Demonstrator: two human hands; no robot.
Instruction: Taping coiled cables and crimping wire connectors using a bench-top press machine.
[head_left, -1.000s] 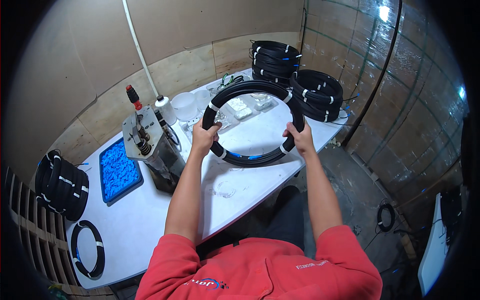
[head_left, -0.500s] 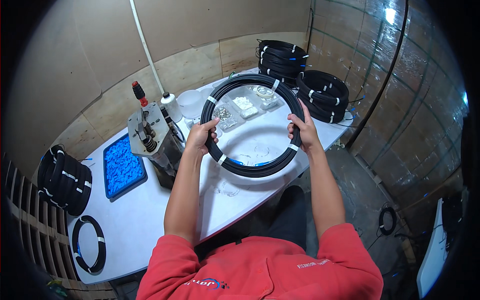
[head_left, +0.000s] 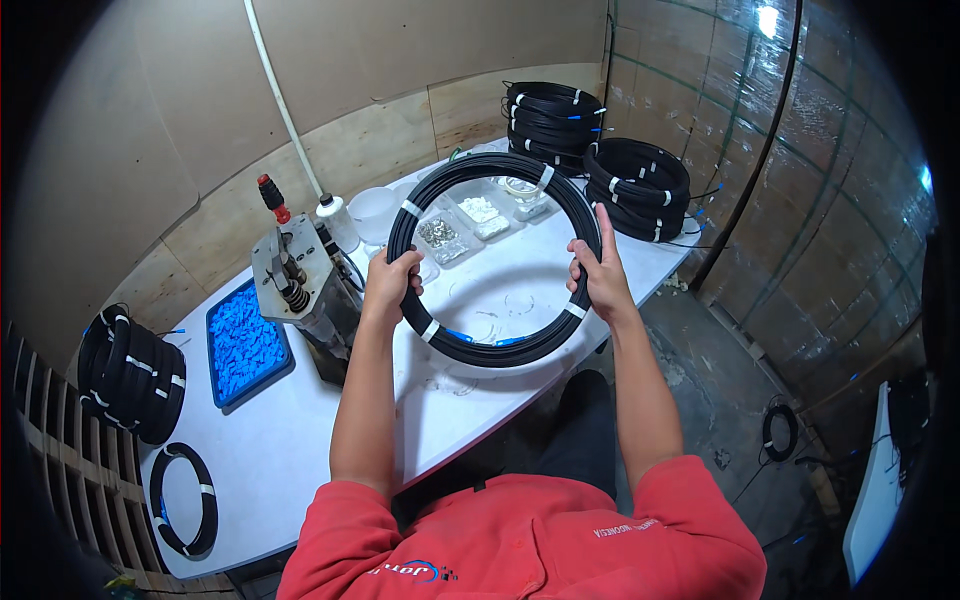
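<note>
A large black cable coil (head_left: 470,345) bound with white ties is held up over the white table (head_left: 300,440), tilted toward me. My left hand (head_left: 390,285) grips its left side. My right hand (head_left: 598,275) clasps its right side, fingers stretched along the ring. Blue cable ends show at the coil's lower edge.
A metal crimping press (head_left: 295,285) with a red-tipped lever stands left of my left hand. A blue tray (head_left: 243,343) of small blue parts lies beside it. Clear trays of small pieces (head_left: 460,222) sit behind the coil. Stacked coils stand far right (head_left: 620,175) and far left (head_left: 130,372); a single coil (head_left: 183,498) lies near the table's left corner.
Both hands have drawn the coil nearer to me and tipped it more upright. The grips stay on the same two sides.
</note>
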